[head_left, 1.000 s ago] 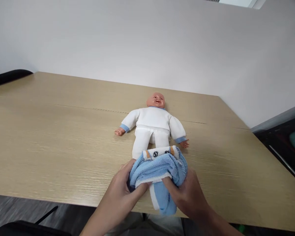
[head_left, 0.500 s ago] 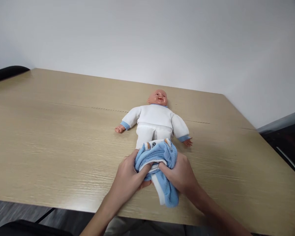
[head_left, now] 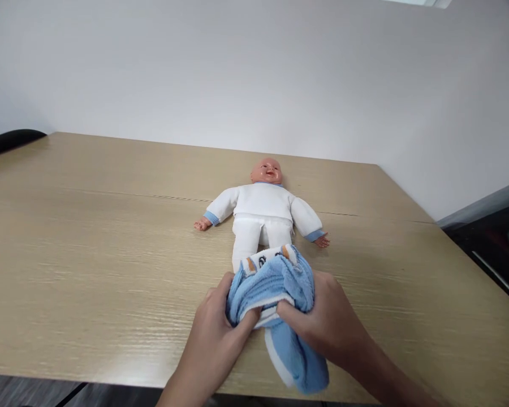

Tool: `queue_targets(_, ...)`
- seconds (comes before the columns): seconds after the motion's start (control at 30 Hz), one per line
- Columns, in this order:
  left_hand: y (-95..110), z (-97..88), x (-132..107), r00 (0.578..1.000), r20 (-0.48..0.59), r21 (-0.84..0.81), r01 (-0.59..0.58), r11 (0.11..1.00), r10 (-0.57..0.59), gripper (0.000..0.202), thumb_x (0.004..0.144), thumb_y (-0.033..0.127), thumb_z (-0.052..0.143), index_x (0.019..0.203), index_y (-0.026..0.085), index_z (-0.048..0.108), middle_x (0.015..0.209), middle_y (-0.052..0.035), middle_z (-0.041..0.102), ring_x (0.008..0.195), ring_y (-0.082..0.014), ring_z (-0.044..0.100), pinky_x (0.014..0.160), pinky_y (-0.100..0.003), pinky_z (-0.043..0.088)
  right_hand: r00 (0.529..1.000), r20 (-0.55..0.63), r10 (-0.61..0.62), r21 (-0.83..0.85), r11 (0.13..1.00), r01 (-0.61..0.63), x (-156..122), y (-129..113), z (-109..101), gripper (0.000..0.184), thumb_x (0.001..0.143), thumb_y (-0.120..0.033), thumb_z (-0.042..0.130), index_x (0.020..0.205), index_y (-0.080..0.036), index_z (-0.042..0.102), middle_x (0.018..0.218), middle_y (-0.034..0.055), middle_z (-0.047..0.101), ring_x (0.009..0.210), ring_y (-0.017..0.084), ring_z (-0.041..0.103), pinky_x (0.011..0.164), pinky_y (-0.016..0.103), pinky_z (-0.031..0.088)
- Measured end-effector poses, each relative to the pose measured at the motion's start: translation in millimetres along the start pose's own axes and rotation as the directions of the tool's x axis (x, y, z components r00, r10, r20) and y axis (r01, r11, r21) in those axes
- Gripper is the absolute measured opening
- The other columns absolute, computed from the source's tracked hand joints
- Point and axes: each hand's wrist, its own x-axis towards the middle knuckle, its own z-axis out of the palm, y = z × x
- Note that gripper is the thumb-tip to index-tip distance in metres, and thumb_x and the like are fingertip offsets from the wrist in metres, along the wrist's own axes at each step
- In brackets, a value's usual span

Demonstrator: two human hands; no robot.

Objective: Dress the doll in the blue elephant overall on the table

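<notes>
A bunched blue-and-white terry garment (head_left: 275,282) is gripped from both sides, in front of the doll's legs. My left hand (head_left: 218,328) closes round its left edge, thumb over the white trim. On the other side my right hand (head_left: 326,311) holds it the same way, its thumb near the left one. Stitched eyes and orange patches show along the garment's top; a blue flap with white edging hangs below. The doll (head_left: 263,200) lies on its back, arms spread, in a white top and white trousers. Its lower legs are hidden behind the garment.
The wooden table (head_left: 110,271) runs back to a pale wall (head_left: 220,73). Part of a black chair (head_left: 14,140) shows at the far left, and a dark object (head_left: 492,243) stands beyond the right edge.
My hands have drawn the garment slightly toward me, and its hanging flap now swings lower and to the right. The doll's feet are no longer visible. The camera has tilted up slightly.
</notes>
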Motion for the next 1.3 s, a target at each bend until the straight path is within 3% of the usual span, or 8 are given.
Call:
queue_targets(0.17,-2,-5.0,-22,0.995,-0.018,0.110,0.101,0.989,-0.099,0.042,0.091,0.048,0.058,0.126,0.024,0.062,0.113,-0.0087,0.074,0.108,-0.0358,0.066,0.095,-0.048,0.048,0.990,0.126,-0.059,-0.018,0.998,0.062,-10,-17,0,0.021,0.077,-0.022,0.067,0.066,-0.023,0.048,0.063,-0.0050,0.061,0.059,0.013,0.048,0.062,0.030,0.033)
queue_targets(0.4,-14,-5.6,-22,0.991,0.016,0.142,0.126,0.982,-0.129,0.038,0.098,0.047,0.048,0.126,0.023,0.058,0.116,-0.0104,0.072,0.113,-0.0375,0.062,0.099,-0.051,0.045,0.975,0.203,-0.087,-0.073,0.992,0.104,8,-7,18,0.019,0.082,-0.023,0.066,0.070,-0.022,0.052,0.068,-0.0031,0.067,0.062,0.014,0.053,0.065,0.031,0.029)
queue_targets(0.57,-28,-2.9,-17,0.992,0.013,0.156,0.120,0.980,-0.123,0.042,0.099,0.046,0.048,0.130,0.022,0.062,0.116,-0.0123,0.073,0.118,-0.0402,0.057,0.104,-0.053,0.042,0.974,0.200,-0.103,-0.093,0.988,0.124,9,-3,26,0.004,0.082,-0.022,0.066,0.085,-0.023,0.063,0.087,0.0005,0.074,0.079,0.021,0.067,0.075,0.032,0.042)
queue_targets(0.7,-33,-0.4,-15,0.995,-0.008,0.197,0.098,0.975,-0.098,0.037,0.100,0.043,0.050,0.127,0.022,0.064,0.113,-0.0110,0.074,0.116,-0.0395,0.056,0.104,-0.053,0.039,0.979,0.196,-0.053,-0.159,0.984,0.085,4,-5,27,0.046,0.083,-0.025,0.066,0.129,-0.021,0.068,0.116,0.0077,0.075,0.106,0.032,0.075,0.095,0.043,0.054)
queue_targets(0.77,-35,1.9,-14,0.998,-0.027,0.219,0.065,0.974,-0.060,0.034,0.101,0.041,0.052,0.126,0.023,0.064,0.112,-0.0093,0.075,0.113,-0.0379,0.059,0.105,-0.053,0.037,0.977,0.209,-0.041,-0.224,0.971,0.088,1,-5,28,0.054,0.085,-0.027,0.065,0.138,-0.020,0.065,0.122,0.0108,0.075,0.113,0.036,0.075,0.099,0.048,0.057)
queue_targets(0.9,-40,7.9,-14,0.996,-0.077,0.262,-0.028,0.965,0.050,0.030,0.104,0.038,0.055,0.129,0.023,0.061,0.119,-0.0069,0.076,0.111,-0.0340,0.064,0.109,-0.054,0.032,0.969,0.239,-0.054,-0.284,0.951,0.123,-4,-4,30,0.054,0.089,-0.027,0.063,0.143,-0.018,0.062,0.130,0.0141,0.074,0.123,0.037,0.072,0.107,0.053,0.057)
queue_targets(1.07,-44,11.8,-16,0.987,-0.104,0.272,-0.094,0.958,0.126,0.030,0.106,0.035,0.054,0.132,0.023,0.060,0.129,-0.0079,0.074,0.121,-0.0332,0.064,0.111,-0.053,0.031,0.954,0.289,-0.075,-0.319,0.933,0.170,-6,-4,32,0.035,0.091,-0.024,0.062,0.124,-0.016,0.068,0.126,0.0161,0.073,0.127,0.038,0.069,0.114,0.057,0.055)
queue_targets(1.3,-40,8.8,-14,0.997,-0.077,0.155,0.039,0.987,-0.027,0.046,0.099,0.044,0.057,0.138,0.020,0.059,0.128,-0.0146,0.074,0.118,-0.0393,0.063,0.105,-0.057,0.044,0.938,0.345,-0.033,-0.382,0.908,0.173,-10,-7,36,0.035,0.096,-0.025,0.060,0.129,-0.015,0.068,0.128,0.0179,0.073,0.127,0.039,0.069,0.112,0.057,0.056)
